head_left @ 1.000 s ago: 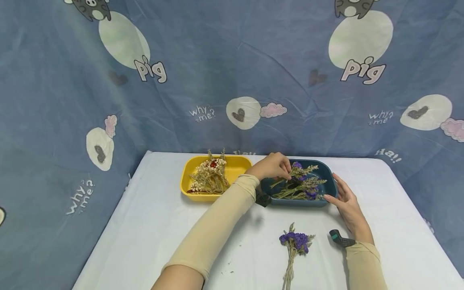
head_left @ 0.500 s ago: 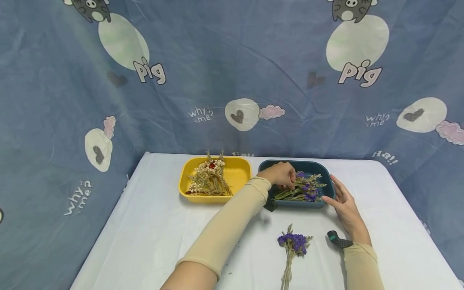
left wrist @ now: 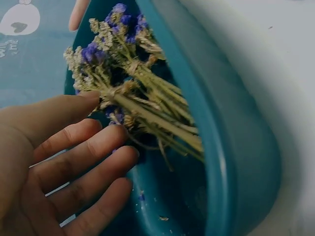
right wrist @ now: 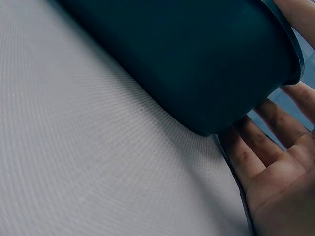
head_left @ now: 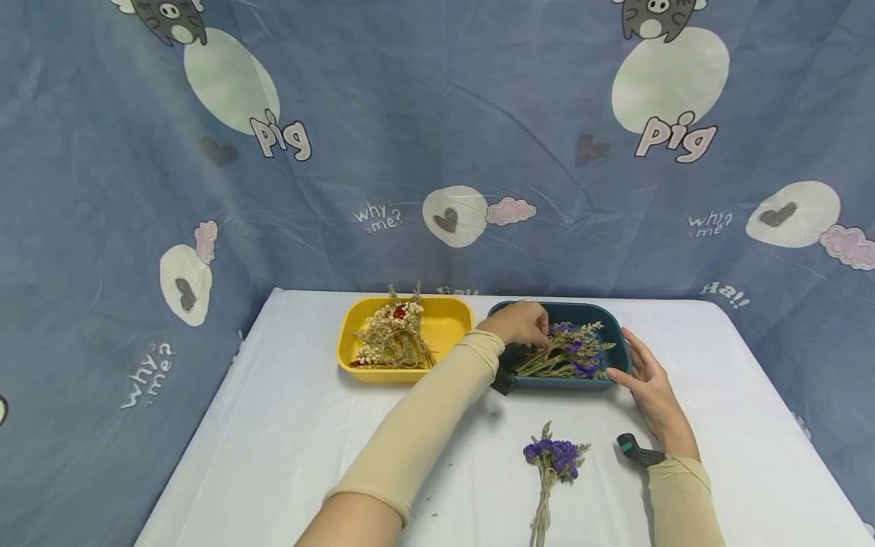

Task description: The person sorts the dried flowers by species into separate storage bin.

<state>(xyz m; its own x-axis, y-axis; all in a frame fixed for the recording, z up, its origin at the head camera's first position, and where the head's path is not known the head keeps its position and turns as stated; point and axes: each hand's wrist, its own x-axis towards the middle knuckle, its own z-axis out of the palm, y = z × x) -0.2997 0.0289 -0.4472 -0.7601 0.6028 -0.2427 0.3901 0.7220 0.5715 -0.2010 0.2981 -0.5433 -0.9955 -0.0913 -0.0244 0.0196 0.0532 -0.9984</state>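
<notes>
Left hand, fingers spread, touches dried flowers in the blue tray. Right hand lies flat against the tray's side. The flowers look light and brittle, best lifted by the stems.

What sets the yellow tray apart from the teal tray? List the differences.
The yellow tray holds pale beige sprigs with white and red bits; the teal tray holds green-stemmed sprigs with purple flowers. No hand touches the yellow tray; the left hand reaches into the teal tray and the right hand rests against its end. Both are rounded rectangular trays, side by side.
</notes>
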